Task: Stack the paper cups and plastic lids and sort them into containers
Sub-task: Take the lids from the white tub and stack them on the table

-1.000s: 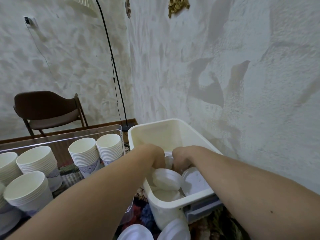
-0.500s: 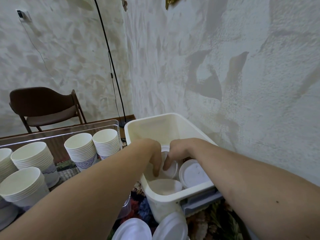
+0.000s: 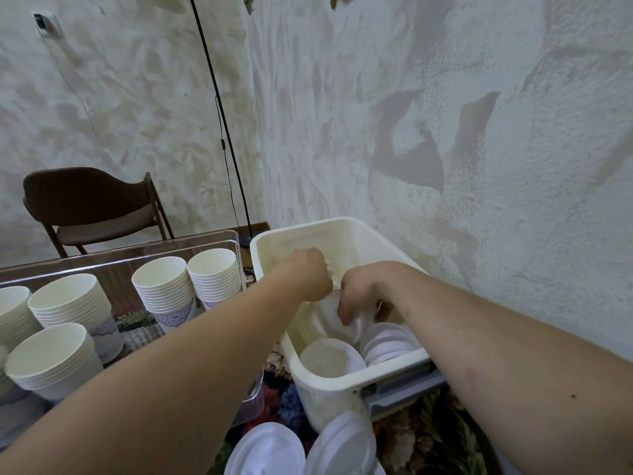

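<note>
Both my hands reach into the cream plastic bin [image 3: 376,240] by the wall. My left hand [image 3: 310,274] and my right hand [image 3: 359,289] grip a tilted stack of translucent plastic lids [image 3: 334,315] between them, fingers curled over its edge. Nearer me in the bin lie a clear lid stack [image 3: 330,358] and a white lid stack [image 3: 388,342]. Stacks of white paper cups [image 3: 168,286] stand in a clear container [image 3: 219,236] on the left. More white lids [image 3: 270,450] lie at the bottom edge.
A grey tray [image 3: 404,389] pokes out under the bin's near end. A patterned rug [image 3: 431,433] covers the floor. A brown chair [image 3: 92,207] and a black floor-lamp pole [image 3: 222,121] stand behind, and the rough wall [image 3: 479,132] runs close on the right.
Both hands have shifted slightly deeper into the bin and tipped the gripped lid stack more upright. The other lid stacks have stayed put.
</note>
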